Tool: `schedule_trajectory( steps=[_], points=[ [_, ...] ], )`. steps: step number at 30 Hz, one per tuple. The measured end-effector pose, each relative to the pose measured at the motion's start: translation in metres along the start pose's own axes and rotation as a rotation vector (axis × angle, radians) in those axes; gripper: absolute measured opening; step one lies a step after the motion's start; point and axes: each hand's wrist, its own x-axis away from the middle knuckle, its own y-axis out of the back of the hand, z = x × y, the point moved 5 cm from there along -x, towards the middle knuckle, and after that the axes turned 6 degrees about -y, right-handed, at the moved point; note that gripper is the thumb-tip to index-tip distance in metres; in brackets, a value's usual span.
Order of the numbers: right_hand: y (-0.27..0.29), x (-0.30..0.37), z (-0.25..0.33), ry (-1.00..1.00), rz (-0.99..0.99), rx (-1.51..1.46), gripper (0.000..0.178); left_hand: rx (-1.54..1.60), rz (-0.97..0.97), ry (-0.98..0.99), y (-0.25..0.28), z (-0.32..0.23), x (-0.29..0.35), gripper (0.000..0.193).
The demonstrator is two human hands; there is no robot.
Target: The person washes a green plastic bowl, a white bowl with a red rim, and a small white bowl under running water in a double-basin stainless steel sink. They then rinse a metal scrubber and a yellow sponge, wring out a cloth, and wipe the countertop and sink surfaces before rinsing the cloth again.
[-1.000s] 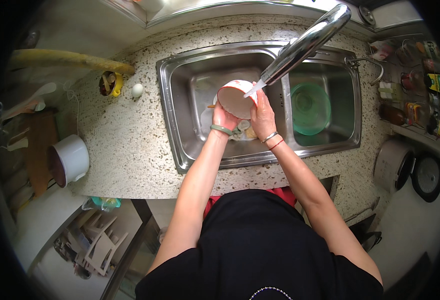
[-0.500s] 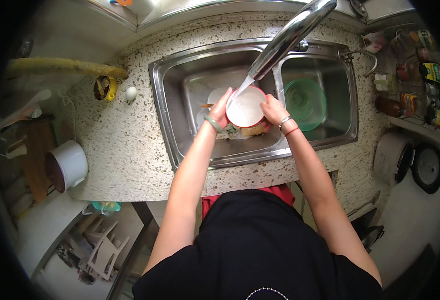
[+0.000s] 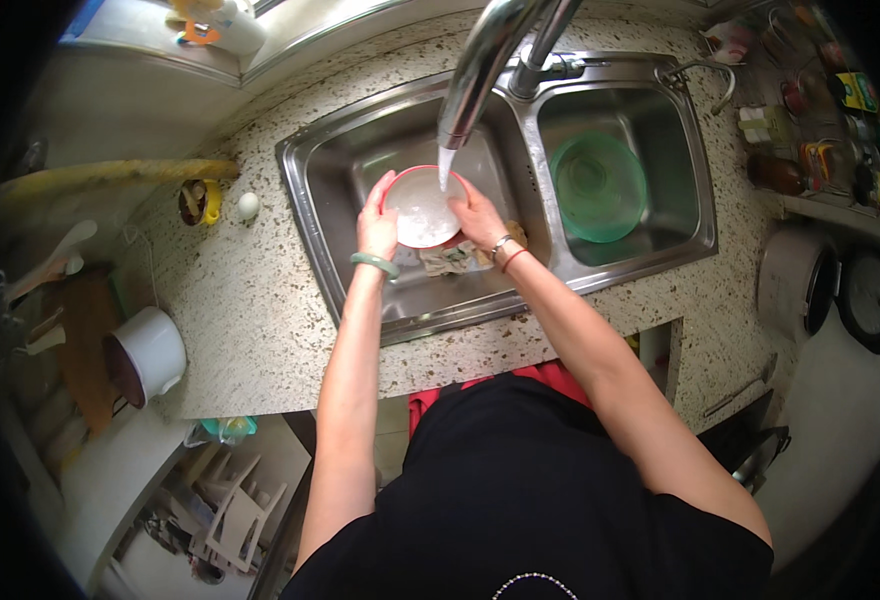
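We see a curved chrome tap point(image 3: 472, 85) overhead, its water running into a white round bowl with a red rim point(image 3: 422, 210), held within the left compartment of a stainless-steel double sink point(image 3: 410, 328). A translucent green round basin point(image 3: 598, 190) sits in the right compartment; a crumpled pale cloth-like item point(image 3: 444, 264) lies below the bowl. Speckled cream countertop point(image 3: 250, 325) surrounds us, bearing a yellow cup point(image 3: 212, 203). Our left hand point(image 3: 376, 222) and right hand point(image 3: 477, 220) curl partway closed, gripping the bowl's opposite sides.
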Motion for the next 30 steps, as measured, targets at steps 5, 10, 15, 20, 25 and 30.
schedule_trajectory(
  steps=[5,10,15,20,25,30],
  points=[
    [0.019,0.026,0.057,0.169,-0.275,0.778,0.045,0.352,-0.055,0.408,-0.025,0.05,0.014,0.038],
    [0.044,0.032,0.064,0.117,-0.3,0.962,0.041,0.35,0.168,0.53,-0.053,0.044,0.046,0.044],
    [0.059,0.032,0.005,-0.572,0.041,0.276,0.036,0.242,0.209,0.523,-0.039,0.031,0.062,0.049],
    [0.029,0.042,-0.042,-0.788,0.207,-0.25,0.032,-0.015,0.189,0.33,-0.02,0.002,0.056,0.042],
    [-0.017,0.064,-0.047,-0.94,0.551,-0.752,0.037,-0.902,0.251,0.094,-0.009,-0.041,0.045,0.063],
    [-0.056,0.085,-0.047,-0.818,0.895,-1.235,0.045,-1.258,0.14,-0.205,-0.022,-0.106,0.057,0.05]
  ],
)
